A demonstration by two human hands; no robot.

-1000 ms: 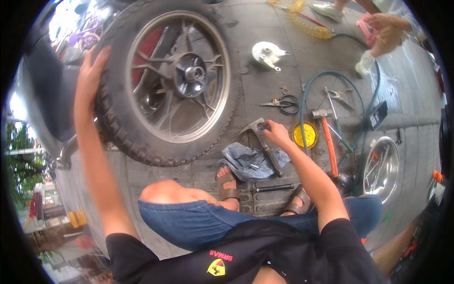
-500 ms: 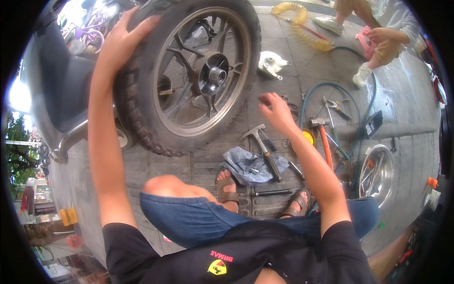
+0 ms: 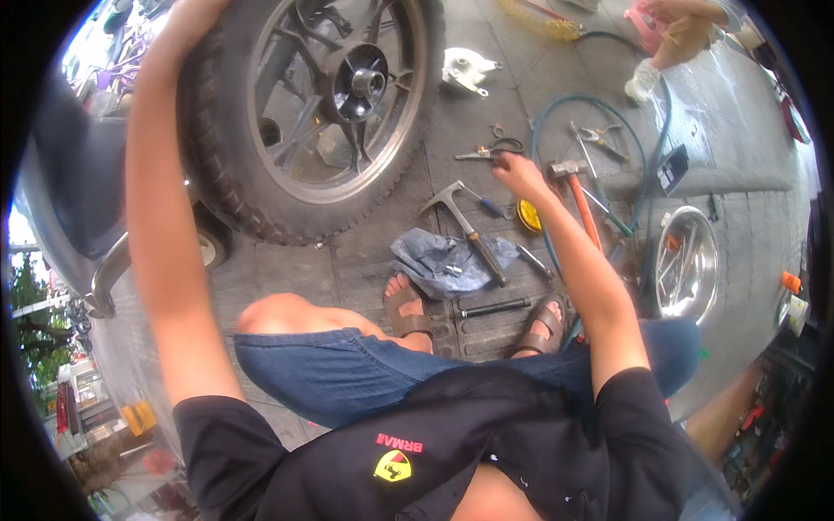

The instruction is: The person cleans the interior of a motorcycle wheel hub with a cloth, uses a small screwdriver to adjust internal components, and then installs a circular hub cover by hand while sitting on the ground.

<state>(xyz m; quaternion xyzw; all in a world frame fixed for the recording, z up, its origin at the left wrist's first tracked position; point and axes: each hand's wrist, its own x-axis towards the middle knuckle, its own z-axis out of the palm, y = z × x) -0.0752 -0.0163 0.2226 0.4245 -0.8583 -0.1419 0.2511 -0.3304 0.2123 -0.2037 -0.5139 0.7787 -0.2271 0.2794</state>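
Observation:
A spoked motorcycle wheel with a knobby black tire stands upright in front of me on the left. My left hand lies on the tire's upper left edge; the top of the picture cuts off its fingers. My right hand is low over the ground to the wheel's right, its fingers curled in, and I cannot make out what is in them. Just beyond those fingers lie dark-handled scissors; whether I touch them is unclear. Nearer me, a hammer with a pointed head rests across a grey-blue cloth.
To the right are an orange-handled hammer, pliers, a yellow round tin, a green hose and a shiny metal bowl. A white metal part lies beyond the wheel. Another person sits at the far right.
My right hand has drawn back rightward and toward me, uncovering the scissors. The view has shifted, so the wheel sits higher and farther left, with my left hand partly out of the picture.

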